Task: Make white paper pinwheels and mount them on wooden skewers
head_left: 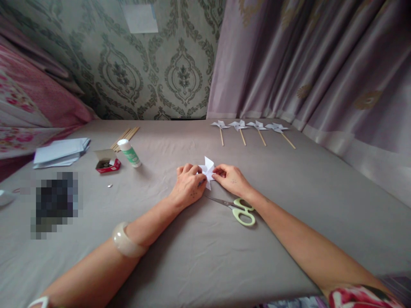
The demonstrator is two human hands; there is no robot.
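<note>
A white folded paper pinwheel (208, 169) lies on the grey cloth surface (199, 248) in the middle. My left hand (189, 184) is curled with its fingertips pinching the paper's left side. My right hand (229, 178) pinches the paper's right side with bent fingers. Green-handled scissors (239, 208) lie just below my right wrist, blades pointing left.
Several finished paper pinwheels on wooden sticks (252, 128) lie in a row at the back. A glue stick (129, 153), a small red box (107, 161), loose wooden sticks (125, 137) and a stack of white paper (61, 152) sit at the left. Curtains hang on the right.
</note>
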